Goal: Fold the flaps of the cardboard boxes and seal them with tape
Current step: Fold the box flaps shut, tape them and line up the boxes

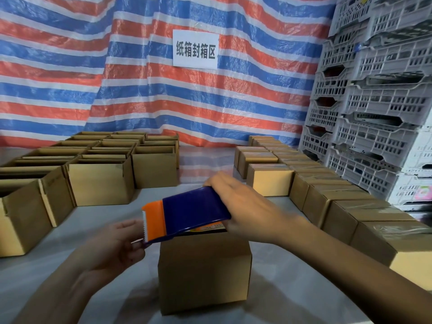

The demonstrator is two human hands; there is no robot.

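The right hand (245, 206) grips the tape dispenser (194, 211) just above the cardboard box (203, 272) on the worktop (105, 220); the left hand (117, 244) pinches its blade end; best draw tape straight along the flap seam, pressing firmly.

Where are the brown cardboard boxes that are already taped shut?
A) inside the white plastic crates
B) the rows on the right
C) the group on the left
B: the brown cardboard boxes on the right show closed tops under shiny tape; the brown cardboard boxes on the left stand open.
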